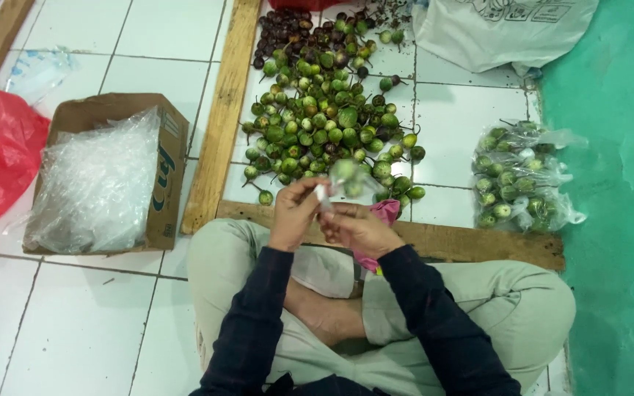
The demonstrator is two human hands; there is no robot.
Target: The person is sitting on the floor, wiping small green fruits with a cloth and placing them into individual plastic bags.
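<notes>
Fingers (pixel 310 196) of both hands pinched around clear bag (pixel 346 180) of green fruit.

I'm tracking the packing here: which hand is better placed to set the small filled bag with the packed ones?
Probably the right hand: the packed bags lie on its side, while the left hand is across the small filled bag.

There is a single view, from a camera worn on the person's head. It looks steeply down and slightly forward over the crossed legs onto a white tiled floor (pixel 75 323). The left hand (pixel 294 213) and right hand (pixel 361 229) sit near the middle of the frame, close to the lens, with both dark sleeves entering from the bottom edge. Farther out, near the top edge, lies a heap of small round green fruits (pixel 324 117), inside pale wooden planks (pixel 221 117). A brown cardboard box of clear plastic bags (pixel 163 176) lies at left.
</notes>
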